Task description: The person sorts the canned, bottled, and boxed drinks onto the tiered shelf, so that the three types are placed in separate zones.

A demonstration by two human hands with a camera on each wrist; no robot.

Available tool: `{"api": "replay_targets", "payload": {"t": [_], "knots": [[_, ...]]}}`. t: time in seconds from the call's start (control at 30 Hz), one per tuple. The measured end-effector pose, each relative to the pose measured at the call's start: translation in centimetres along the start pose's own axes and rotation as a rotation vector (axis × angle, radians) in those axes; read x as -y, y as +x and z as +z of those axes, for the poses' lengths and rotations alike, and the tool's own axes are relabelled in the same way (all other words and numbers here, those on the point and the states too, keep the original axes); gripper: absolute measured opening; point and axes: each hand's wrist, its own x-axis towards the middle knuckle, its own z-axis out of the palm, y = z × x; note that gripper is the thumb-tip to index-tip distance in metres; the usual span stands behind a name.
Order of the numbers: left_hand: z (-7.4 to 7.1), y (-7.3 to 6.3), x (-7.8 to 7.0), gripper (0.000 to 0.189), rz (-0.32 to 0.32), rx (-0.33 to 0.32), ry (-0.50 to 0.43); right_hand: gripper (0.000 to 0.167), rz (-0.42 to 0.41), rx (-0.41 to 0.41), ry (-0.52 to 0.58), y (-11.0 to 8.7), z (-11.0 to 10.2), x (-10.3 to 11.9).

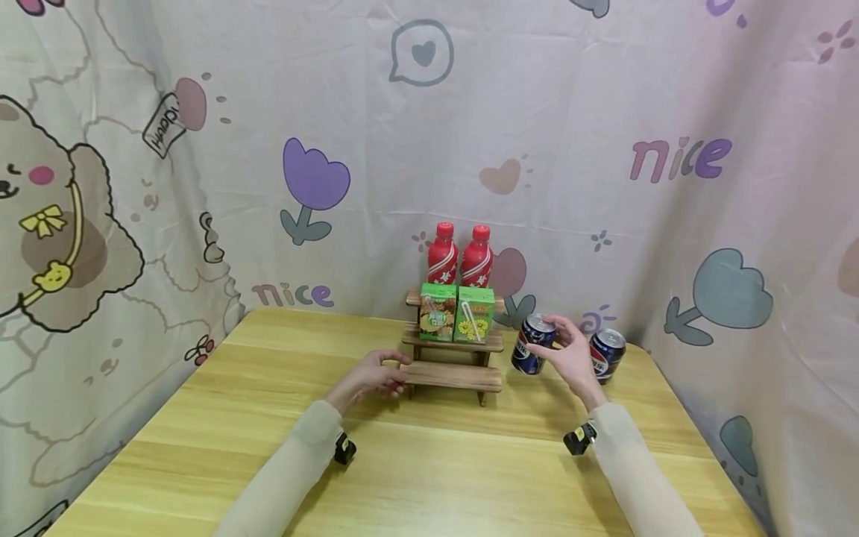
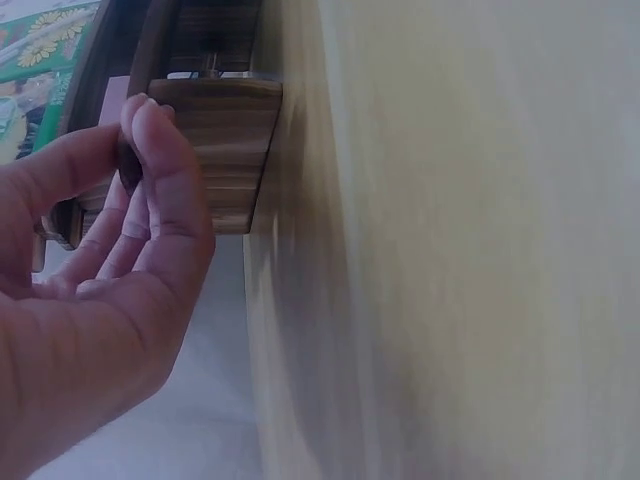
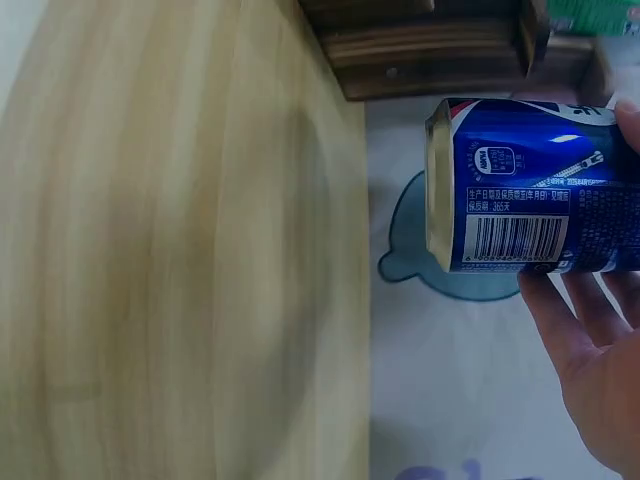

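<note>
A blue soda can [image 3: 540, 190] is gripped in my right hand [image 1: 571, 358], fingers round its side; in the right wrist view its base hangs apart from the tabletop. In the head view it is just right of a small three-tier wooden shelf [image 1: 451, 375]. My left hand [image 2: 130, 230] pinches the left end of the shelf's lowest step between thumb and fingers. Two green drink cartons [image 1: 438, 313] stand on the middle step, and two red bottles [image 1: 477, 257] on the top one behind them.
A second blue can [image 1: 607, 355] stands on the wooden table [image 1: 429, 470] behind my right wrist, near the right edge. A printed curtain [image 1: 416, 149] hangs close behind the table and along both sides.
</note>
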Motion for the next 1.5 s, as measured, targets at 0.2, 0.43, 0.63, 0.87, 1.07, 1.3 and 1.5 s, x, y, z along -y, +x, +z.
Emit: {"api": "replay_targets", "payload": {"t": [0.2,0.43,0.63,0.87,1.07,1.3,1.5], "knots": [[-0.1,-0.4,0.2,0.039,0.007,-0.018,-0.001,0.071,0.008,0.018,0.0,-0.9,0.6,0.9],[-0.2,-0.5,0.5,0.039,0.016,-0.028,0.014,0.071,-0.019,0.043,-0.011,-1.7,1.1,1.3],[0.1,-0.6,0.5,0.038,0.011,-0.041,-0.028,0.069,-0.042,0.043,-0.007,-2.3,1.2,2.0],[0.2,-0.4,0.4,0.038,-0.004,-0.062,-0.038,0.068,-0.056,0.073,0.019,-2.8,1.5,2.7],[0.1,-0.4,0.4,0.039,-0.007,-0.06,-0.047,0.066,-0.093,0.1,0.039,-3.9,1.9,4.7],[0.1,-0.4,0.1,0.039,0.003,-0.047,-0.028,0.063,-0.12,0.121,0.064,-4.9,2.5,6.5],[0.1,-0.1,-0.1,0.041,0.009,-0.032,-0.017,0.064,-0.132,0.153,0.088,-5.1,3.2,6.9]]}}
